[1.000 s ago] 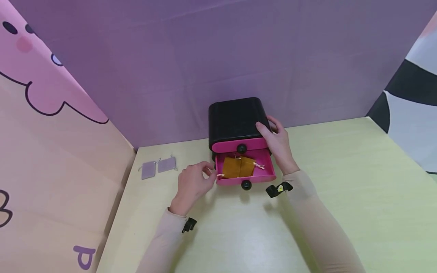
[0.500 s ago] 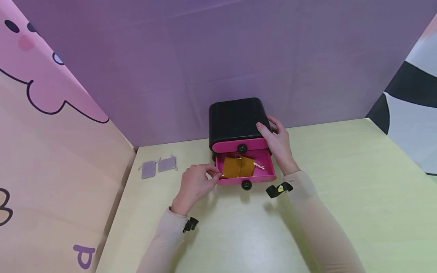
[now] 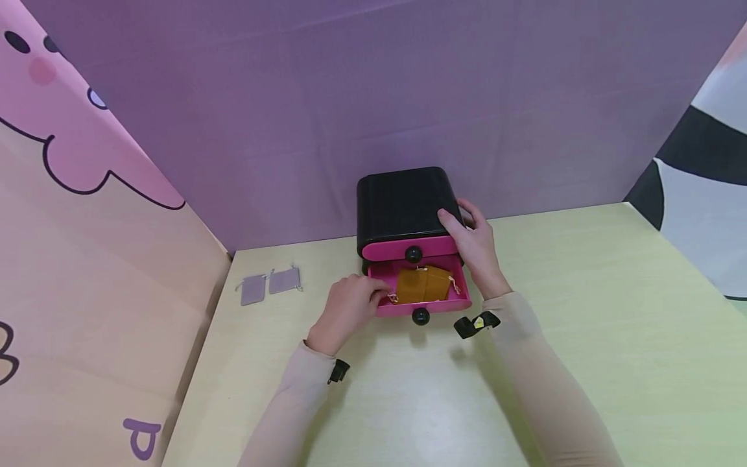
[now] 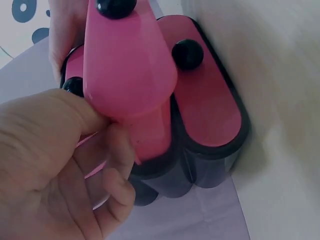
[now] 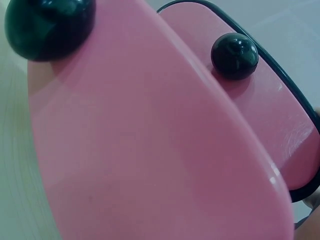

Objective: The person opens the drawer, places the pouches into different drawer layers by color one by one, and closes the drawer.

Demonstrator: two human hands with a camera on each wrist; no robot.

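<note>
Two mustard drawstring pouches [image 3: 421,285] lie side by side, slightly overlapping, in the pulled-out pink drawer [image 3: 434,307] of a black mini drawer cabinet [image 3: 405,201]. My left hand [image 3: 349,306] reaches over the drawer's left wall. Its thumb and forefinger pinch at the white drawstring end of the left pouch; the fingertips are partly hidden, and in the left wrist view the thumb and fingers [image 4: 107,165] come together behind the drawer's edge. My right hand [image 3: 475,245] grips the cabinet's right side, thumb on the top edge, other fingers round the side.
Two small lilac drawstring pouches [image 3: 268,285] lie flat on the pale table [image 3: 408,402] to the left. A purple backdrop [image 3: 280,130] stands right behind the cabinet. Pushed-in drawers with black knobs [image 4: 187,54] sit above and below the pulled-out one.
My left hand has moved right, further into the drawer. Both mustard pouches have shifted right within it. My right hand has stayed in place on the cabinet.
</note>
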